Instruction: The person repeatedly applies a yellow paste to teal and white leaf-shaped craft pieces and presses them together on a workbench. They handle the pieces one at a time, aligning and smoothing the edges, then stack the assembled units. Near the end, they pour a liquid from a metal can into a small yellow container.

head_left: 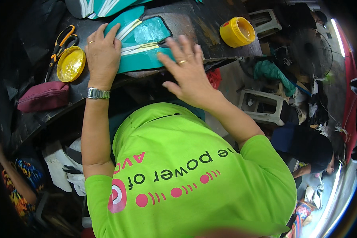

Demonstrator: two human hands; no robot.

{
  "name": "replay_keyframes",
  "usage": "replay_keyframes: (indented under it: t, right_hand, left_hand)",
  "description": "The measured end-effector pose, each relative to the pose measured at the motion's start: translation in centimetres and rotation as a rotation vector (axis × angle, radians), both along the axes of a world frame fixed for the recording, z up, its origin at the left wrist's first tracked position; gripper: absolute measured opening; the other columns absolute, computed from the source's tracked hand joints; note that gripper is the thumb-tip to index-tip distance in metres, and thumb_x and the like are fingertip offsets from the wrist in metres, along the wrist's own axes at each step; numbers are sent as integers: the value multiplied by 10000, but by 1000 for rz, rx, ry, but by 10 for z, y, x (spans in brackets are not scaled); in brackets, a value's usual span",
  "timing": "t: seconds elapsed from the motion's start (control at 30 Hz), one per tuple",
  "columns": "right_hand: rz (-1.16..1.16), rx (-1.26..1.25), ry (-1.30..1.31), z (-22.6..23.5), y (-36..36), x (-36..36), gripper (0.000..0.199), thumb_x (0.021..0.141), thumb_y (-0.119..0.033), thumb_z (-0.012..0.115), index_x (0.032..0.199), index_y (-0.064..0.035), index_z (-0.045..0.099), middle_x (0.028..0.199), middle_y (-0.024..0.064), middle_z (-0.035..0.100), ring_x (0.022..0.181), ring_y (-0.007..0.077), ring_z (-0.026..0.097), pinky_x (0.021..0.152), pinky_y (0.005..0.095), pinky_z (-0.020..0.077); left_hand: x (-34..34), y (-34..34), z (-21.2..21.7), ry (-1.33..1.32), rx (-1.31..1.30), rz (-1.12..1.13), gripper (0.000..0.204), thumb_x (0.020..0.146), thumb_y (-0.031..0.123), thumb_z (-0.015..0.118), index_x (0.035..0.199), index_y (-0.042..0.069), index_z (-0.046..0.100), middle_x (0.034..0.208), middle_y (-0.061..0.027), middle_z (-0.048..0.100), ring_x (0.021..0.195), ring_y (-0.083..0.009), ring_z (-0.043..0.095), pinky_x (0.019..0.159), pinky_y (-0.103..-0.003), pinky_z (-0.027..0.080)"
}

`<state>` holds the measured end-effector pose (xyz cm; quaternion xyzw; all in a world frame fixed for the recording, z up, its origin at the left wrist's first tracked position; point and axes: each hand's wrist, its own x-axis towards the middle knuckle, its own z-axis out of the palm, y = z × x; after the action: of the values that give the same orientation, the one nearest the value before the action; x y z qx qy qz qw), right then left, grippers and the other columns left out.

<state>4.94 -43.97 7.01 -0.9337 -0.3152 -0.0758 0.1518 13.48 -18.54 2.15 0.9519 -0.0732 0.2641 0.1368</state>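
Note:
A teal cut piece with white and yellowish strips and dark edging lies flat on the dark worktable, near its front edge. My left hand rests on the left part of this piece, its fingers forward and a little bent, with nothing seen in its grip. Over the piece's right front corner, my right hand has its fingers spread and holds nothing. Its index fingertip is at the teal surface, but I cannot tell whether it touches. More teal pieces with white strips lie at the far edge of view.
An open yellow tub stands at the table's right side. Left of my left hand are a yellow lid, scissors with orange and black handles, and a maroon pouch. Stools, a fan and other people are beyond.

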Motion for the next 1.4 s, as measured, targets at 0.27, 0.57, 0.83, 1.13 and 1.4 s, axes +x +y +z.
replay_keyframes:
  t: [0.27, 0.57, 0.83, 1.13, 1.4]
  right_hand:
    - [-95, -315, -87, -20, 2, -1, 653, 901, -90, 518, 1523, 31, 358, 1607, 244, 307, 1539, 388, 201, 1171, 701, 111]
    - [13, -221, 1, -13, 22, 8, 649, 917, -135, 554, 1539, -99, 372, 1598, 241, 320, 1532, 399, 205, 1161, 692, 177]
    - [-65, 680, 78, 32, -26, 3, 627, 878, -173, 772, 1453, -123, 529, 1334, 177, 591, 1212, 304, 594, 1031, 386, 477]
    - [-20, 1497, 435, 41, 4, 21, 1064, 949, 28, 639, 1627, -268, -126, 1197, 151, 575, 988, 147, 636, 902, 281, 520]
    - [-253, 1535, 376, 74, -111, 145, 1067, 861, 143, 585, 1635, -287, -10, 1038, 142, 613, 847, 206, 664, 646, 374, 614]
  left_hand:
    - [-4, -5, 3, -12, -33, -5, 344, 943, 239, 635, 1277, 189, 697, 1327, -103, 621, 1207, -327, 552, 970, -456, 460]
    - [-6, -6, 16, 18, -85, -19, 382, 919, 324, 701, 1275, 185, 686, 1319, -127, 614, 1187, -350, 559, 957, -474, 466]
    - [-12, 15, 56, 330, -1302, -268, 509, 928, 128, 740, 1371, -47, 559, 1259, -116, 671, 1057, -175, 660, 915, -312, 529]
    - [-20, -87, 66, 236, -1898, -437, 473, 1050, 95, 554, 1484, 19, 381, 1349, -98, 581, 1175, -182, 584, 1009, -332, 484]
    - [-18, -70, 59, 257, -586, -560, 315, 899, 146, 725, 1202, 70, 685, 1250, -142, 568, 1136, -317, 564, 987, -383, 447]
